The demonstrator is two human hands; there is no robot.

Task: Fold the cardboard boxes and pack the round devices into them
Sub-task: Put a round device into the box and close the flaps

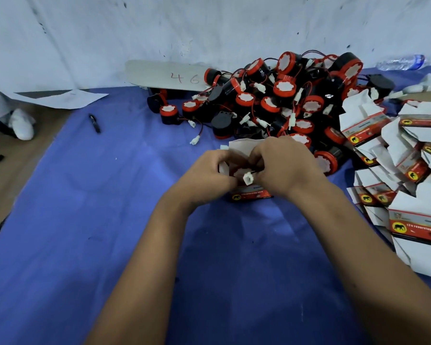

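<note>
I see left hand and right hand both gripping the box, fingers curled, just before the device pile.

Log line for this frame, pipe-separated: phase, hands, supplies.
phase: packing device | left hand + right hand: gripping open box | white connector sticking out | device pile behind | flat boxes right

Devices left of boxes
</note>
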